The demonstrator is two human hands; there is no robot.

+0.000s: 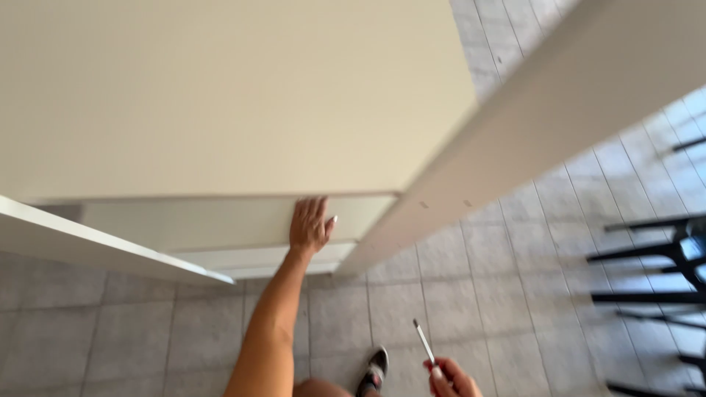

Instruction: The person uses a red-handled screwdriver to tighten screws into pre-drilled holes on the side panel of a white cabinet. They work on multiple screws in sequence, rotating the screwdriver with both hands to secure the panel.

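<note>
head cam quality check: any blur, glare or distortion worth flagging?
Head view: even daylight, no hard glare; the pale cabinet panel is bright but not blown out. Wide-angle lens bends the side panel and the tile floor. Slight motion softness on the right hand and its thin tool; left hand on the bottom board is fairly sharp. Black chair legs smear at the right edge.

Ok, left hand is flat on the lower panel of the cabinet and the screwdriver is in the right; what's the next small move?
Probably bring the right hand up, so the screwdriver nears the cabinet. The left hand lies flat on the lower panel, while the tool is held low over the tiled floor, apart from the panels. No screw is visible from here, so find it first.
</note>
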